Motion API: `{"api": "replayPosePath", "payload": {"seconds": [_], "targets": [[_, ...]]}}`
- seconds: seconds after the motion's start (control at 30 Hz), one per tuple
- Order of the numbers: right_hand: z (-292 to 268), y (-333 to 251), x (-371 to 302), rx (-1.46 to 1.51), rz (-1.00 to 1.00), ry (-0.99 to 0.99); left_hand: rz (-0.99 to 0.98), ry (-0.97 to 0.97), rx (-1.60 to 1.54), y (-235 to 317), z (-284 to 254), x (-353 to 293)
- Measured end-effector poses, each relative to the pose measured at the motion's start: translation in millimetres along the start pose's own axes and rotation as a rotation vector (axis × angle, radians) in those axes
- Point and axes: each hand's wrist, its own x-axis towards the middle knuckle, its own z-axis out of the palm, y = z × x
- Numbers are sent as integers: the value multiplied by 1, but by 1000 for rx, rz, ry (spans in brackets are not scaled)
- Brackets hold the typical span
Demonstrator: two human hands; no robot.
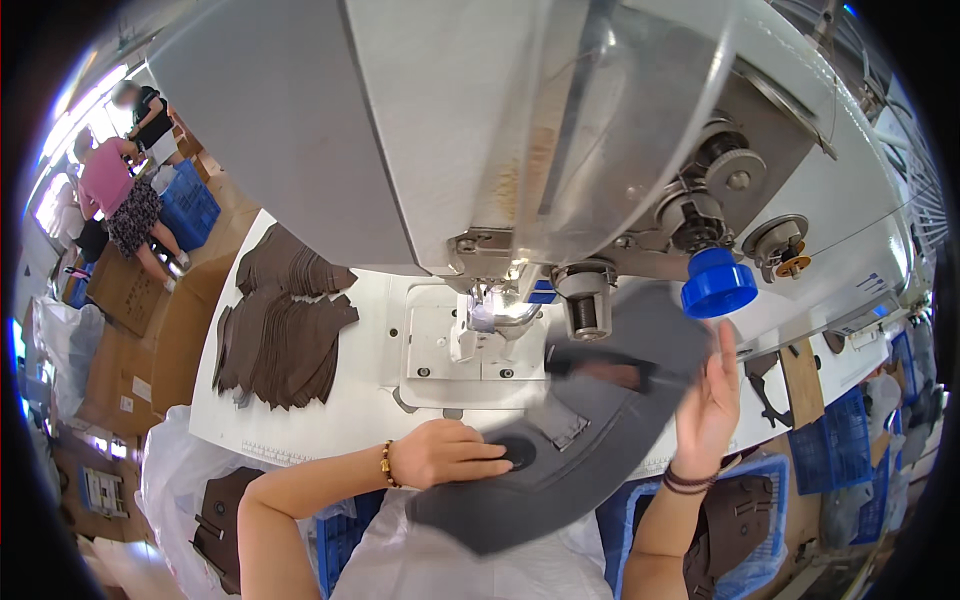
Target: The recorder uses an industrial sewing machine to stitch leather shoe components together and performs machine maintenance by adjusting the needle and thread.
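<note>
A large curved grey panel (610, 445) is held up in front of the sewing machine (497, 335), slightly blurred. It carries a black round disc, a light grey patch (562, 425) and a dark strap-like strip. My left hand (447, 455) grips the panel's lower left part, fingers together beside the disc, with the thumb hidden. Along the panel's right edge, my right hand (710, 405) has its fingers stretched upward and its palm toward the panel; whether it touches is unclear. Just above its fingertips is a blue knob (718, 284) on the machine.
Stacked dark brown cut pieces (285, 335) lie on the white table (370, 345) at left. Below the table's right side, a blue crate (778, 520) holds brown panels. Blue crates (838, 435) stand farther right. Other people (112, 180) stand at far left near cardboard boxes.
</note>
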Motion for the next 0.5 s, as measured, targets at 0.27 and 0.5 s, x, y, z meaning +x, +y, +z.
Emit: {"api": "replayPosePath", "payload": {"seconds": [0.27,0.5], "targets": [[61,15,-52,-1095,-554,-763,-520,443,-488,8,-6,62],[80,58,-18,-1147,-482,-557,-418,211,-463,-1,-23,45]]}}
